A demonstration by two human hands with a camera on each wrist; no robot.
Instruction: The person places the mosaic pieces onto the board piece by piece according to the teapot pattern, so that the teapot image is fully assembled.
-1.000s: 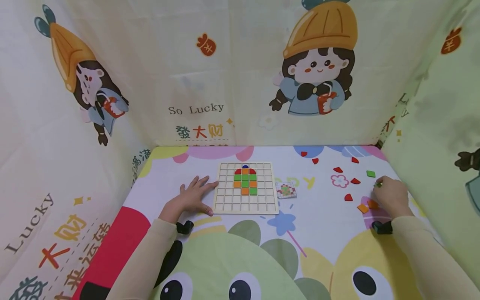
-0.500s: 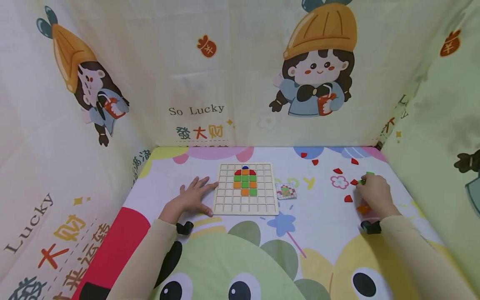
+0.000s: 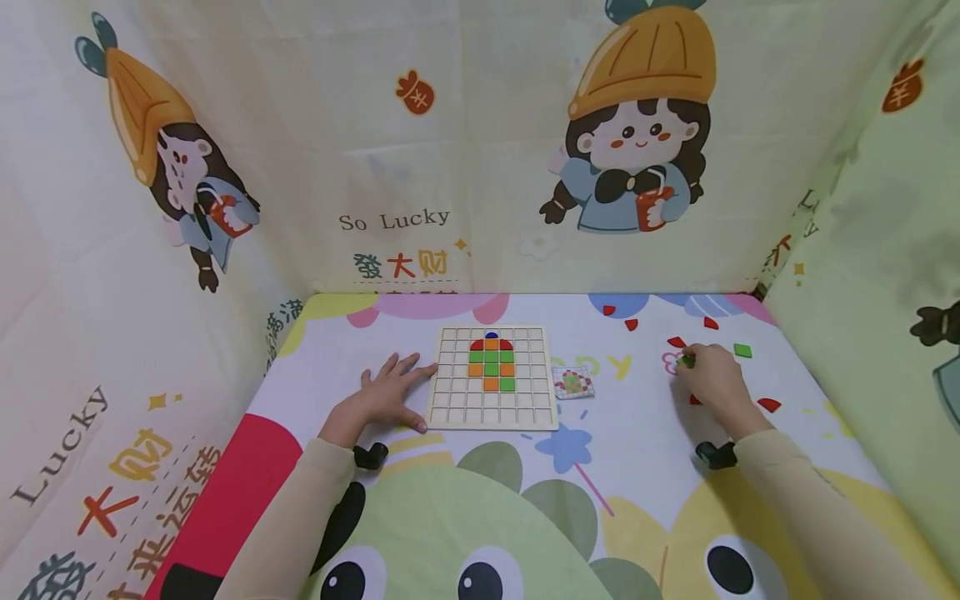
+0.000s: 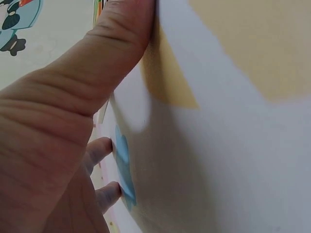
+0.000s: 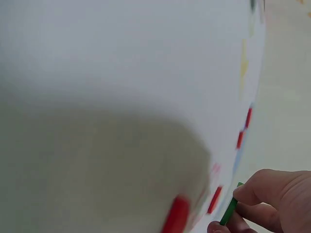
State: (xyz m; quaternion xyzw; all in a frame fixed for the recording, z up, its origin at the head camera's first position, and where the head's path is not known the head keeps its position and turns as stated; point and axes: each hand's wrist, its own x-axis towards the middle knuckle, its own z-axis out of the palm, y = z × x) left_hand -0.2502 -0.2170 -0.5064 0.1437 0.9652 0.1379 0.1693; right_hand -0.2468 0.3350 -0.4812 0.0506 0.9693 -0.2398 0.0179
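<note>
My right hand (image 3: 716, 383) pinches a small green square tile (image 3: 686, 361) between thumb and fingers, above the right part of the table. The right wrist view shows the green tile (image 5: 229, 211) edge-on at the fingertips. My left hand (image 3: 386, 392) lies with spread fingers at the left edge of a wooden grid board (image 3: 457, 408), touching its side. Green, orange, red and blue tiles fill several cells in the board's upper middle. In the left wrist view, the thumb (image 4: 116, 39) is close to the camera and two other fingertips meet the tabletop.
A small pattern card (image 3: 573, 382) lies right of the board. Several red pieces are scattered at the right, one red piece (image 3: 768, 405) beside my right wrist. A loose green tile (image 3: 742, 351) lies behind my right hand. Printed cloth walls enclose the table.
My right hand has moved left with the green tile, uncovering a red piece on its right and hiding the orange tiles seen earlier. My left hand and the board stay put.
</note>
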